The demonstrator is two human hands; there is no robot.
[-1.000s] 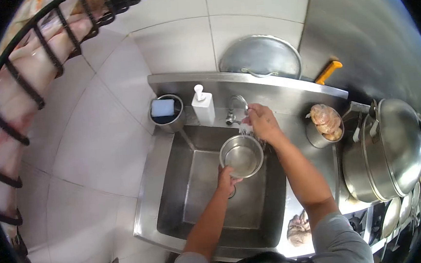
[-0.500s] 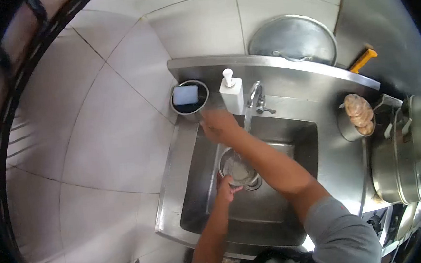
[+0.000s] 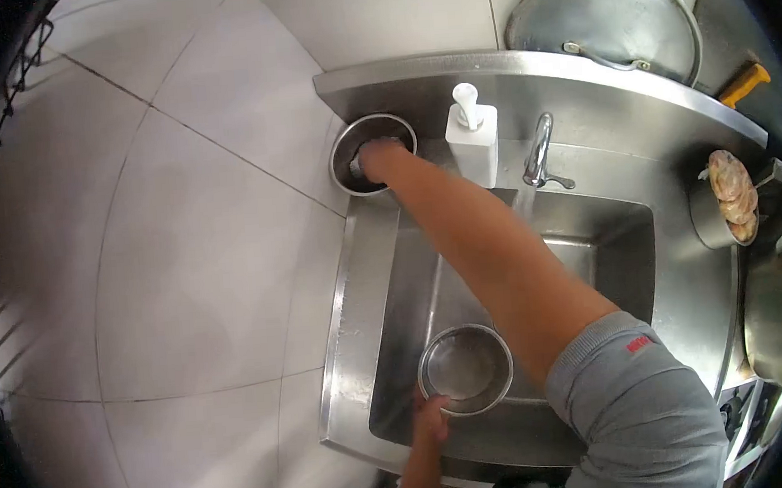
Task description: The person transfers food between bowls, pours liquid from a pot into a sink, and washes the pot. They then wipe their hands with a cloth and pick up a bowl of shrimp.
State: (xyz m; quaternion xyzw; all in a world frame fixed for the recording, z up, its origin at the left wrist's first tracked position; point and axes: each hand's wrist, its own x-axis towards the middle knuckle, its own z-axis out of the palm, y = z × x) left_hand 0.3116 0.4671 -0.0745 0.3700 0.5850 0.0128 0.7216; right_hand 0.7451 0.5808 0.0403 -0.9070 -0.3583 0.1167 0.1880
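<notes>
My left hand grips the rim of a round metal bowl low over the front of the sink; the bowl's inside looks wet. Across the sink my right hand reaches down into a steel pot on the back left corner. Its fingers are closed around a pale sponge, of which only a small edge shows. Water runs from the faucet into the sink, behind my right forearm.
A white pump bottle stands between the pot and the faucet. At the back lean a large metal lid and an orange handle. On the right are a container of wrapped food and large pots.
My right hand has moved from above the sink into the pot and closed on the sponge. The bowl in my left hand has come toward me, away from the running water.
</notes>
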